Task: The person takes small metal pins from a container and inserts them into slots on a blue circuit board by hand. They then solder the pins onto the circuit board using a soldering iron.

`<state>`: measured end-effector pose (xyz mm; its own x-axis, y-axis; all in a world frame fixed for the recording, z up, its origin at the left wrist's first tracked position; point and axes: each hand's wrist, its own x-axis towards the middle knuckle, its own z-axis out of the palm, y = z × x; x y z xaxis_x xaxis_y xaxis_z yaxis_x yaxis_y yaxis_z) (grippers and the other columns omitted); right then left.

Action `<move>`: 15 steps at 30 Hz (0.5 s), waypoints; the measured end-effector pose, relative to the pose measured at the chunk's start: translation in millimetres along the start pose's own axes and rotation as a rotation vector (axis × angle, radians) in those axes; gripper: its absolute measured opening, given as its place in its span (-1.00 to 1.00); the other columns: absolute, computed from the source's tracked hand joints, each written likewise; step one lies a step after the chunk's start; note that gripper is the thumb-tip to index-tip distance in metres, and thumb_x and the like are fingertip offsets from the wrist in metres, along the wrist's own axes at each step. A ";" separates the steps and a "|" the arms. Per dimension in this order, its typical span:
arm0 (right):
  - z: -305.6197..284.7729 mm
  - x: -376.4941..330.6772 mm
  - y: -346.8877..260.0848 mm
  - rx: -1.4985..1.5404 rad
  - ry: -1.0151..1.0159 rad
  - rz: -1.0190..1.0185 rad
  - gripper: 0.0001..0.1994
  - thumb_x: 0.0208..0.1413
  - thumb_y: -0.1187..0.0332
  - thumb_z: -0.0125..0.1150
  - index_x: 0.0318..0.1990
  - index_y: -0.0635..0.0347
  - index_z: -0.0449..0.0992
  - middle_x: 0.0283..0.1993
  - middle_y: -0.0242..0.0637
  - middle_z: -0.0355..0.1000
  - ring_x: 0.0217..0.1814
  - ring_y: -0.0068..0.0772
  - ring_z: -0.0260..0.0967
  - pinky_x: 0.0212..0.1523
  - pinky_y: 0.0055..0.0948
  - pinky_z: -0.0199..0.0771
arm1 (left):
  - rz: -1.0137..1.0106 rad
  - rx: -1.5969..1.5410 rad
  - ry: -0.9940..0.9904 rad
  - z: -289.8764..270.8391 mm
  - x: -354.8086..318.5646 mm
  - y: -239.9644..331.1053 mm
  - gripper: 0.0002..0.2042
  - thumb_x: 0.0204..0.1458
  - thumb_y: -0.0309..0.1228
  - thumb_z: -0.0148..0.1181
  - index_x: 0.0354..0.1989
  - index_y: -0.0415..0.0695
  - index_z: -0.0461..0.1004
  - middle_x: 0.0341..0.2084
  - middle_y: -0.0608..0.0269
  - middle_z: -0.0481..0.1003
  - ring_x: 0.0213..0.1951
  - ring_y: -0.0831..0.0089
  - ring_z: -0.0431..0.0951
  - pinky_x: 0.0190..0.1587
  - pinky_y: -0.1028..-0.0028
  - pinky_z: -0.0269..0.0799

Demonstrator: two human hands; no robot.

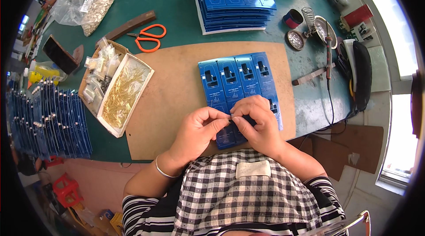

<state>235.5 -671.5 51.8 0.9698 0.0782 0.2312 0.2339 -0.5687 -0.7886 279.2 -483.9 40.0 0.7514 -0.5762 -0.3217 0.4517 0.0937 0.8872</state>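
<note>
Over the near part of a blue circuit board panel (230,93), my left hand (199,130) and my right hand (257,123) meet fingertip to fingertip. Both are closed in a pinch on a tiny thin pin (230,118), light in colour; most of it is hidden by the fingers. The panel lies slightly turned on a brown board (170,99), and its rows of units have dark cut-outs. To the left, a white cardboard tray (146,78) holds many thin gold-coloured pins (124,92).
Small bagged parts (102,64) fill a box beside the tray. Orange-handled scissors (150,38) lie behind it. Stacked blue panels (234,3) stand at the back, more panels (48,121) at the left. A soldering iron (328,54) and solder tin (295,40) are at the right.
</note>
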 end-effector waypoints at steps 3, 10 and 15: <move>-3.7 1.9 1.3 0.003 0.031 0.012 -0.86 -0.03 0.50 0.26 -0.31 0.11 0.45 -0.17 -0.37 0.46 -0.08 -0.32 0.35 0.02 -0.31 0.13 | 0.007 0.087 0.005 -0.8 -0.3 -1.3 -0.92 0.17 -0.50 0.15 -0.24 -0.24 0.51 -0.38 0.30 0.53 -0.48 0.68 0.38 -0.41 0.68 0.33; -17.3 -1.2 14.4 -0.233 -0.008 -0.002 -0.86 -0.05 0.54 0.22 -0.32 0.21 0.41 -0.13 -0.25 0.38 -0.08 -0.17 0.31 0.03 -0.29 0.26 | 0.109 0.012 0.075 -8.1 -0.5 -5.8 -0.93 0.17 -0.56 0.11 -0.22 -0.23 0.48 -0.33 0.26 0.54 -0.44 0.66 0.39 -0.34 0.65 0.36; -13.9 -1.7 13.6 -0.351 -0.042 -0.058 -0.85 -0.06 0.52 0.24 -0.30 0.21 0.43 -0.10 -0.27 0.37 -0.02 -0.18 0.28 0.03 -0.29 0.25 | 0.127 0.075 0.065 -7.1 -0.7 -4.5 -0.91 0.17 -0.48 0.17 -0.20 -0.21 0.52 -0.40 0.38 0.53 -0.44 0.74 0.41 -0.40 0.69 0.34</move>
<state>236.0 -690.8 48.6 0.9593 0.1482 0.2402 0.2574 -0.8083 -0.5295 280.0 -478.2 33.9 0.8306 -0.5097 -0.2242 0.3158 0.0996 0.9436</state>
